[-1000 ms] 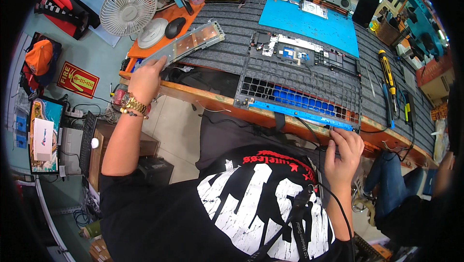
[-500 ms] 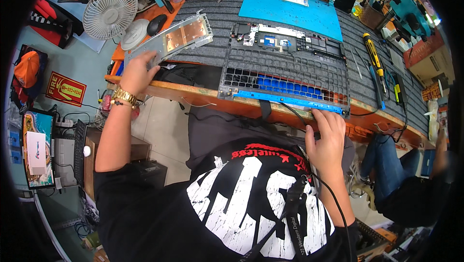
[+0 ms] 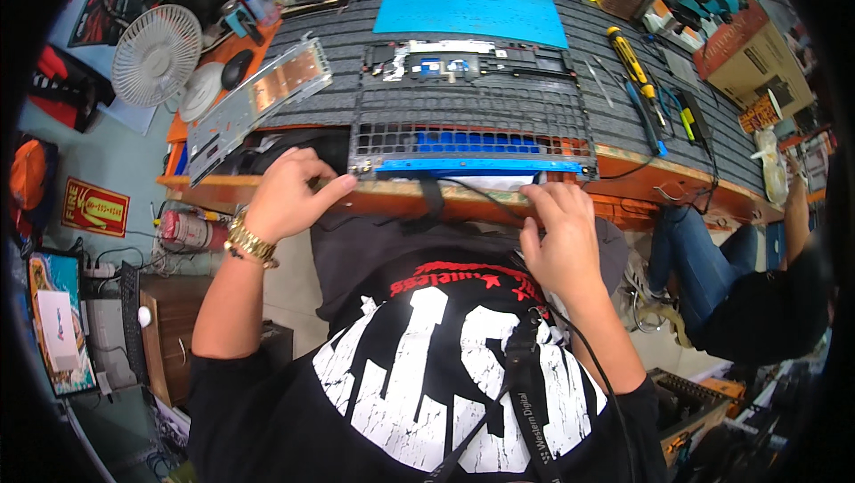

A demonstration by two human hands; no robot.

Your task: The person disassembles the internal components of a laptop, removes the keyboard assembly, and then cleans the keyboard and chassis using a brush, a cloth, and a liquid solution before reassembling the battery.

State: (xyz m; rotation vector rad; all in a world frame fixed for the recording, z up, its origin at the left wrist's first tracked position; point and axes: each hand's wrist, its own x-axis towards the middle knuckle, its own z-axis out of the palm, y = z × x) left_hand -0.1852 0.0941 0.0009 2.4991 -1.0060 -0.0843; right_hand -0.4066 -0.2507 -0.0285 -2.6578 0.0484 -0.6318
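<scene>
A black laptop top-case frame (image 3: 472,109), its key grid see-through, lies at the bench's front edge with a blue strip (image 3: 481,165) along its near side. My left hand (image 3: 298,194) is by the frame's near left corner, thumb stretched toward it and fingers loosely bent, nothing visible in them. At the near right part of the frame, my right hand (image 3: 563,232) has its fingers extended over the bench edge; whether the tips touch the frame is hard to tell. Left of the frame, a silver metal plate (image 3: 245,113) with a copper-coloured patch lies slanted, its near end over an open drawer.
A blue mat (image 3: 472,16) with small parts lies behind the frame. To the right are a yellow-black screwdriver (image 3: 628,60), blue-handled tweezers or pliers (image 3: 646,122) and a cardboard box (image 3: 757,56). A white fan (image 3: 158,54) stands at left. Another person sits at right.
My left hand has let go of the metal plate and moved right, to the frame's near left corner. My right hand stays at the near right edge. The whole view has shifted.
</scene>
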